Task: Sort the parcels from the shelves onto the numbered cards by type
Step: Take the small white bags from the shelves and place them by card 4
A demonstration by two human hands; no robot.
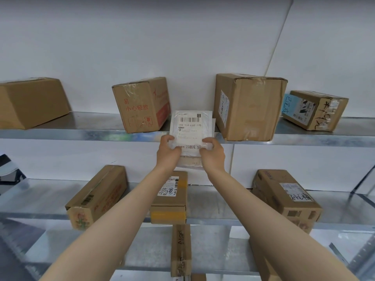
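Both hands held a flat white plastic mailer bag with a barcode label (191,126). The left hand (168,152) and the right hand (213,154) each had fingers (166,139) curled tightly over one side of its lower part, pinching the soft film so that it crumpled there. The bag's long axis stood upright, with the label facing the person. Most of it rose above the fingers, and a shorter tail hung below them between the wrists. Up beyond the fingertips ran the front edge of the grey metal upper shelf (81,132). A brown cardboard box with red print (142,104) stood up and to the left of the fingers, and a taller plain brown cardboard box (247,106) up and to the right, leaving the bag in the gap between them. Whether its top edge touched the shelf could not be told. Neither hand was nearer, as the grip was even on both sides. The next move would probably be a straight pull back toward the body, clear of both boxes. No numbered cards were in view.
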